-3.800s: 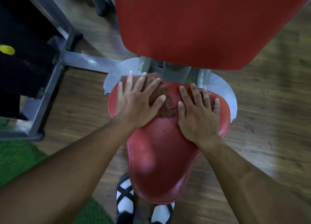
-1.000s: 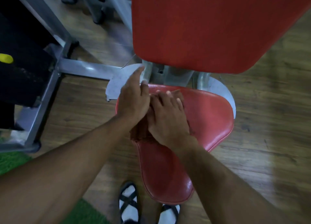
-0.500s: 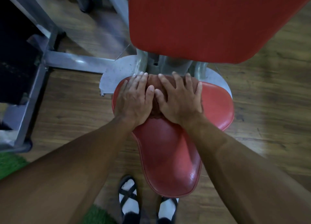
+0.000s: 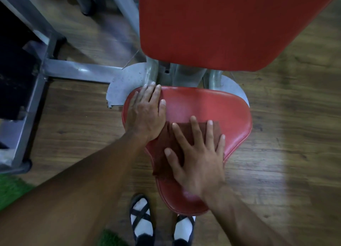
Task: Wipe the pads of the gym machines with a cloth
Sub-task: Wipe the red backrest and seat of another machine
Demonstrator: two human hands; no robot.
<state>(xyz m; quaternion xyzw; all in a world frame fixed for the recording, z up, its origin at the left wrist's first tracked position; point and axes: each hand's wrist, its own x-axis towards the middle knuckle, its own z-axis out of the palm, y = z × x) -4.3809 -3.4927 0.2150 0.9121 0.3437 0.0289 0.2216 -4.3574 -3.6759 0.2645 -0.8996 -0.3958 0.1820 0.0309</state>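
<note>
The red seat pad [image 4: 212,105] carries a dark brown cloth [image 4: 186,133], spread flat across its middle. The right hand [image 4: 197,157] lies splayed on the cloth, and the left hand [image 4: 145,111] rests flat on the pad's left rear corner, just beside the cloth.

Dark brown wood-plank floor [image 4: 287,116] runs under everything, with a pale patch of light at the right. Grey painted steel frame bars [image 4: 77,72] cross the left side beside a black block [image 4: 16,76]. Green artificial turf [image 4: 11,190] edges the lower left corner.
</note>
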